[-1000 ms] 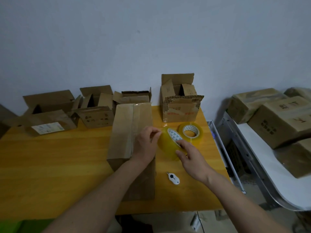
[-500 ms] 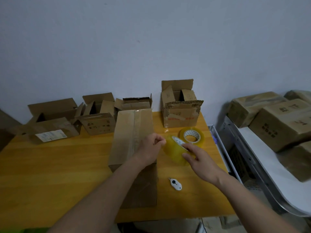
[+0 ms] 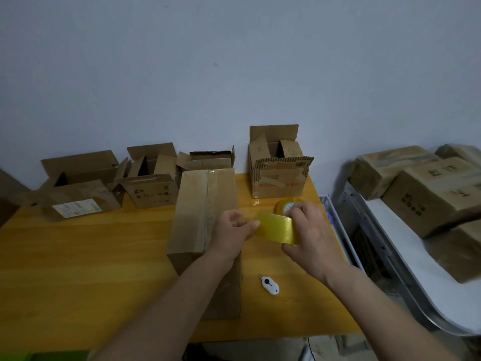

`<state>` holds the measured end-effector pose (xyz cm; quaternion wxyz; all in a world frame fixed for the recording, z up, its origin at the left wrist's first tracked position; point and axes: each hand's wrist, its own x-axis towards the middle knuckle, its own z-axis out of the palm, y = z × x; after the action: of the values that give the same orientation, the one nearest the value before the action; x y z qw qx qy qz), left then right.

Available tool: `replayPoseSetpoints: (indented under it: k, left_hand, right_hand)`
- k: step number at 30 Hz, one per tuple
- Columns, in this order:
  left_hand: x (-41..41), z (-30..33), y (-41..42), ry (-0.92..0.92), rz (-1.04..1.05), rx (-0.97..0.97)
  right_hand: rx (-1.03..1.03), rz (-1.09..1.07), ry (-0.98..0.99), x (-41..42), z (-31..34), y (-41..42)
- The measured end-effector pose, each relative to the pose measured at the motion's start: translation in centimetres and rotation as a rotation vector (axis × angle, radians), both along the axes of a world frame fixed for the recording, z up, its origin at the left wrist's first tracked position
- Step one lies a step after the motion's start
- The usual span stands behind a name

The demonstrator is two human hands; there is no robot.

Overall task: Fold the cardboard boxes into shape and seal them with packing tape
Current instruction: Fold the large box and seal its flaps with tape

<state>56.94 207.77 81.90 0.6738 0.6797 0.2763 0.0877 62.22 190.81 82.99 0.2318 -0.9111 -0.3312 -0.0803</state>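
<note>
On the yellow table (image 3: 78, 256) a long closed box (image 3: 203, 220) lies with its long axis running away from the person, toward the wall, and a strip of tape already runs along its top seam. Both hands are just to the right of this box, above the table. The right hand (image 3: 312, 235) grips the tape roll (image 3: 277, 227) with curled fingers, and the left hand (image 3: 234, 230) pinches the loose end of the tape between thumb and fingers, so a short piece is stretched between them. The left hand is nearer to the box; it hangs over the right edge of it, while the roll is on the far side of that hand. I think the free end must travel to the left, across the short width of the box, or it must turn to follow the seam. A second roll (image 3: 285, 205) lies flat behind the right hand, near an open box (image 3: 278, 175), and a small white cutter (image 3: 270, 285) lies on the table closer to the person. Compared with half a second ago, the roll has turned so that its wide yellow band faces the person, the right hand has closed more around it, and the hands have moved a little apart, pulling the tape out.
</note>
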Motion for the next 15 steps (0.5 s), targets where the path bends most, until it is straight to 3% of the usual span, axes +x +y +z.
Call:
replayPoseSetpoints:
  k: [2, 6, 11, 15]
  left_hand:
    - [0.0, 0.3, 0.2, 0.040, 0.062, -0.150]
    - [-0.5, 1.1, 0.3, -0.045, 0.045, -0.248]
    - [-1.5, 2.1, 0.8, -0.144, -0.053, -0.473]
    - [-2.2, 2.0, 0.5, -0.160, -0.020, -0.614]
  right_hand:
    - [0.012, 0.016, -0.054, 0.1, 0.4, 0.0]
    - [0.229, -0.036, -0.127, -0.3, 1.1, 0.4]
    - [0.814, -0.170, 0.591, -0.7, 1.3, 1.2]
    - [1.300, -0.243, 0.928, -0.5, 0.4, 2.3]
